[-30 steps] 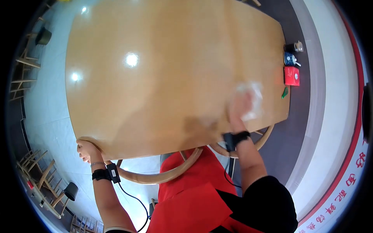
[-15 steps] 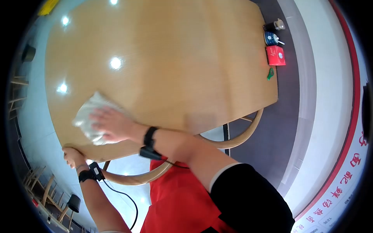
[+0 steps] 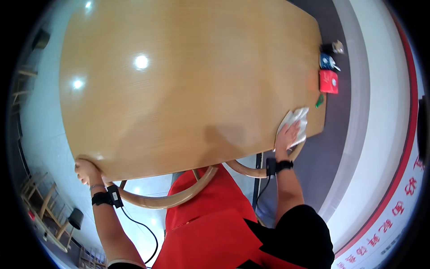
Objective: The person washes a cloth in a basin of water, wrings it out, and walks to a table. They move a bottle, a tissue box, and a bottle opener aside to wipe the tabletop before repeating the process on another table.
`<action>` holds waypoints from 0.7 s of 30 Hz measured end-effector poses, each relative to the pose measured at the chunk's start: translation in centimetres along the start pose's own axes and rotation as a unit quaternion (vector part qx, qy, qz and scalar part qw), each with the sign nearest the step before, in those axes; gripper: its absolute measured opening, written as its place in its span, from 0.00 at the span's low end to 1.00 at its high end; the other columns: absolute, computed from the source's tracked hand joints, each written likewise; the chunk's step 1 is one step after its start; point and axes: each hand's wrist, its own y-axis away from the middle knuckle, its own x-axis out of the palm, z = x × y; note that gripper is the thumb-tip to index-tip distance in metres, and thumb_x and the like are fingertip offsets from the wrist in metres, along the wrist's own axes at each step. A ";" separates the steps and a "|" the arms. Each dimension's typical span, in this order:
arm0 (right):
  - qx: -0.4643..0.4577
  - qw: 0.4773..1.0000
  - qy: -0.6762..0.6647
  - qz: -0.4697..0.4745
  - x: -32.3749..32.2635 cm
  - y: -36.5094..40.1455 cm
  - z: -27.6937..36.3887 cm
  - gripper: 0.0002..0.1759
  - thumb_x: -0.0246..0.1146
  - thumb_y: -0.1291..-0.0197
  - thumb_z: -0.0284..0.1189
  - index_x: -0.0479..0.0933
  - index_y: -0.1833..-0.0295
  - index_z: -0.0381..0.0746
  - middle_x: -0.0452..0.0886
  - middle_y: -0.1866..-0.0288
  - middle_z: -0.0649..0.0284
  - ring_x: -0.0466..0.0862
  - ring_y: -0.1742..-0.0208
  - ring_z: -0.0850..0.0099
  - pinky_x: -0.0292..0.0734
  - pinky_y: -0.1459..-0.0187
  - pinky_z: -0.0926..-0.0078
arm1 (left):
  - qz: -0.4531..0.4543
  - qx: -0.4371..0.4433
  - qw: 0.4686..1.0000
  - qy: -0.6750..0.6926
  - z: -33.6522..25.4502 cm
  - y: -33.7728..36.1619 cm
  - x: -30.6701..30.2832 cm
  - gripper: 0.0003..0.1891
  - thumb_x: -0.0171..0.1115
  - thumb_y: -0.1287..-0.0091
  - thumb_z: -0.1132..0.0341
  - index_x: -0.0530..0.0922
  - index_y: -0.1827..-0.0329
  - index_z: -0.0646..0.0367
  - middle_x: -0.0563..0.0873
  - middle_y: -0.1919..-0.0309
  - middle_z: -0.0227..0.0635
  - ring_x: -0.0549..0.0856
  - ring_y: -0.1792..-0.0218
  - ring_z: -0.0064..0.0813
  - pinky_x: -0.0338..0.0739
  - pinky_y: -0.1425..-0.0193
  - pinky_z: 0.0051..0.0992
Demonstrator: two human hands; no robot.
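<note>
A pale cloth (image 3: 301,117) lies on the wooden table (image 3: 188,89) near its right front corner. My right hand (image 3: 287,134) presses on it with the fingers spread, and part of the cloth sticks out past the fingertips. At the table's left front corner, my left hand (image 3: 87,172) grips the table edge with its fingers curled round it. Both wrists wear black straps with small boxes and cables.
Along the right edge stand a dark jar (image 3: 331,48), a blue pot with a spoon (image 3: 328,62) and a red box (image 3: 328,81); a green object (image 3: 319,101) lies nearby. Curved wooden chair backs (image 3: 170,200) meet the front edge. More chairs (image 3: 56,215) stand at the left.
My right hand and the cloth have moved from the left part of the table to its right front corner. My left hand stays at the left corner. The view has shifted slightly.
</note>
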 end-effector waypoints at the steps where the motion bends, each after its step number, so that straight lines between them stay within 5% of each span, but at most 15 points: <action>1: -0.021 1.000 0.001 0.012 -0.4 1.7 1.5 0.35 0.48 0.35 0.43 0.55 0.28 0.36 0.49 0.23 0.51 0.49 0.24 0.51 0.45 0.30 0.52 | -0.009 -0.013 1.000 -0.002 0.4 -0.4 -0.2 0.31 0.37 0.34 0.41 0.78 0.44 0.54 0.79 0.46 0.50 0.77 0.45 0.54 0.72 0.44 0.51; 3: -0.216 0.976 -0.022 -0.015 -1.7 6.1 6.2 0.35 0.49 0.37 0.39 0.55 0.28 0.33 0.50 0.24 0.49 0.51 0.25 0.47 0.46 0.29 0.53 | 0.096 0.069 0.993 -0.029 0.7 -1.0 -0.2 0.31 0.38 0.34 0.43 0.81 0.51 0.59 0.84 0.56 0.47 0.83 0.56 0.52 0.77 0.53 0.49; 6: -0.353 0.923 -0.086 0.129 -4.6 13.0 15.7 0.37 0.54 0.44 0.40 0.58 0.28 0.39 0.50 0.24 0.50 0.49 0.25 0.48 0.44 0.31 0.43 | 0.089 0.074 0.986 0.119 2.0 -0.9 0.3 0.30 0.39 0.34 0.45 0.82 0.58 0.63 0.86 0.65 0.44 0.84 0.68 0.51 0.78 0.63 0.48; 7: -0.421 0.888 -0.081 0.168 -4.9 14.8 18.6 0.38 0.55 0.46 0.41 0.60 0.29 0.42 0.50 0.24 0.51 0.49 0.24 0.49 0.45 0.32 0.40 | 0.149 -0.004 0.982 0.114 0.8 -0.3 -1.4 0.29 0.38 0.34 0.45 0.79 0.51 0.59 0.84 0.55 0.44 0.82 0.57 0.49 0.75 0.53 0.47; 9: -0.552 0.808 -0.117 0.170 -4.5 16.6 24.1 0.37 0.58 0.49 0.43 0.64 0.31 0.47 0.53 0.24 0.56 0.50 0.24 0.52 0.45 0.33 0.39 | 0.108 -0.036 0.990 0.085 -0.3 0.8 -2.6 0.29 0.38 0.34 0.44 0.77 0.46 0.56 0.80 0.49 0.43 0.77 0.50 0.47 0.71 0.47 0.46; 11: -0.599 0.769 -0.140 0.177 -5.2 15.3 30.5 0.37 0.60 0.51 0.44 0.65 0.32 0.48 0.53 0.24 0.58 0.51 0.24 0.53 0.45 0.33 0.40 | 0.101 -0.092 0.989 0.058 -2.2 2.3 -4.3 0.29 0.37 0.34 0.42 0.69 0.36 0.47 0.69 0.36 0.41 0.64 0.36 0.43 0.57 0.34 0.44; 16: -0.661 0.694 -0.199 0.205 -5.0 9.6 45.6 0.39 0.62 0.53 0.46 0.66 0.32 0.49 0.54 0.24 0.60 0.52 0.25 0.55 0.45 0.32 0.40 | 0.067 -0.100 0.992 0.047 -2.1 2.1 -3.4 0.29 0.36 0.33 0.41 0.70 0.38 0.47 0.71 0.39 0.41 0.66 0.38 0.44 0.59 0.35 0.43; 21: -0.654 0.728 -0.195 0.065 -1.1 2.9 59.6 0.39 0.61 0.50 0.51 0.64 0.32 0.51 0.53 0.24 0.61 0.50 0.24 0.55 0.42 0.31 0.42 | 0.066 -0.083 0.994 0.037 -1.9 1.9 -2.8 0.27 0.38 0.33 0.44 0.71 0.40 0.49 0.71 0.40 0.39 0.66 0.38 0.42 0.59 0.35 0.42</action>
